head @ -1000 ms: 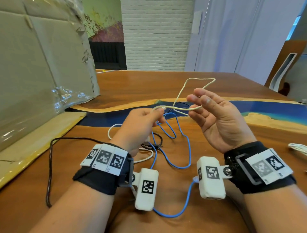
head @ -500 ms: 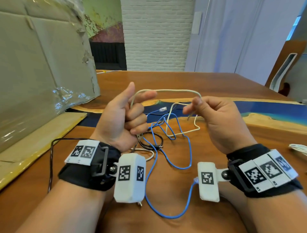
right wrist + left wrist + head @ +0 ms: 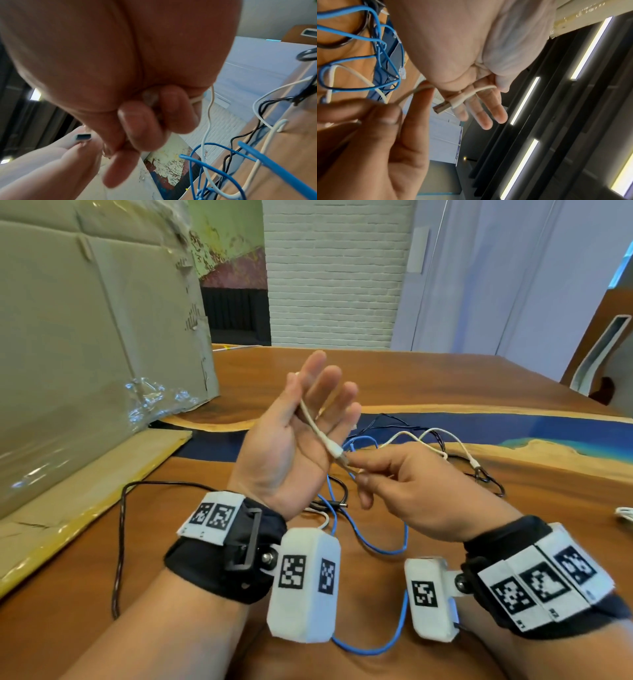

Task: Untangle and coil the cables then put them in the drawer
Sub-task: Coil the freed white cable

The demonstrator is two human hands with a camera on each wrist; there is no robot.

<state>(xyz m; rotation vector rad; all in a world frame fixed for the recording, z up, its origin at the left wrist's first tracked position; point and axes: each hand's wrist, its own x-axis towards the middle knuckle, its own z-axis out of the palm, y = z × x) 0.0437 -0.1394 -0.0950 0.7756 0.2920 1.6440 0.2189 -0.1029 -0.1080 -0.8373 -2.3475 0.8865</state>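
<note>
My left hand (image 3: 322, 405) is raised, palm toward me, with its fingers straight. A white cable (image 3: 315, 426) runs down the palm from between thumb and index finger, where the thumb pins it. It ends in a USB plug (image 3: 339, 456). The left wrist view shows that plug (image 3: 441, 107) lying across the fingers (image 3: 488, 119). Just below the plug, my right hand (image 3: 356, 470) pinches a thinner stretch of the white cable between thumb and forefinger. From there the cable trails right over the table (image 3: 445, 378). No drawer is in view.
A blue cable (image 3: 373, 546) and a black cable (image 3: 120, 542) lie tangled on the table under my hands. More black cable (image 3: 486, 477) sits to the right. Another white cable (image 3: 625, 517) shows at the right edge. A big cardboard box (image 3: 85, 337) stands at the left.
My left hand has gone from curled fingers to straight fingers with the palm toward me. The white cable now runs down that palm. My right hand has moved left, close under the plug.
</note>
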